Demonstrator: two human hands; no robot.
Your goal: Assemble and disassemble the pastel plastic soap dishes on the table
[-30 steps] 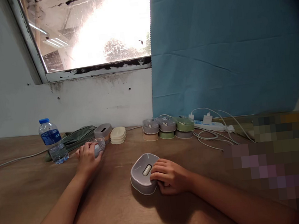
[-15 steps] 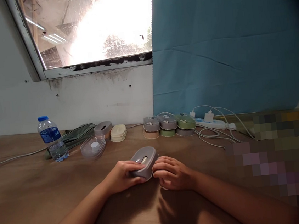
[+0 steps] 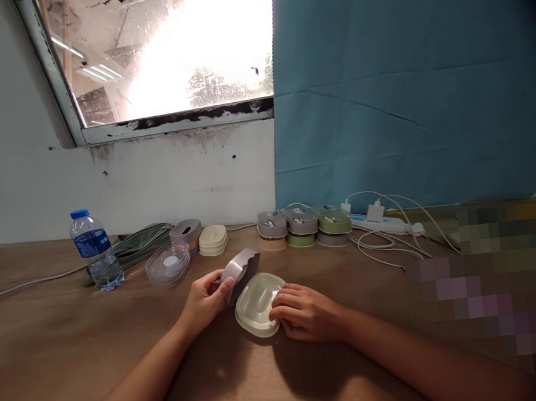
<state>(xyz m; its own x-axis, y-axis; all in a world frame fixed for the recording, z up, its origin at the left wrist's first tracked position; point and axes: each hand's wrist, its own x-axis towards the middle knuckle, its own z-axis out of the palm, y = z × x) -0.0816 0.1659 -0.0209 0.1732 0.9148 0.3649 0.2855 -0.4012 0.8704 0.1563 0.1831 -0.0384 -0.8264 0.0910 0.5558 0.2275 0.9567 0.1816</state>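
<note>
My left hand (image 3: pixel 208 302) is closed on a grey plastic cover (image 3: pixel 237 269), fingers behind it and thumb on its near side. The cover is tipped up on edge, its wavy rim facing right. Just right of it is a cream oval plastic base (image 3: pixel 256 304) with a raised middle, open side up. My right hand (image 3: pixel 303 311) has its fingers curled over the base's right edge. A small white patch shows at those fingertips, too small to make out. The palm side of my right hand is hidden.
Behind stand a water bottle (image 3: pixel 95 250), clear lids (image 3: pixel 168 265), a grey box (image 3: pixel 185 233) and stacked cream pieces (image 3: pixel 213 239). Stacked grey and green boxes (image 3: pixel 302 224) line the wall. A power strip (image 3: pixel 378 222) with looped cables lies at the right.
The grey cover has come off the cream base. My left hand has tilted it up and to the left, while my right hand stays at the base's right side.
</note>
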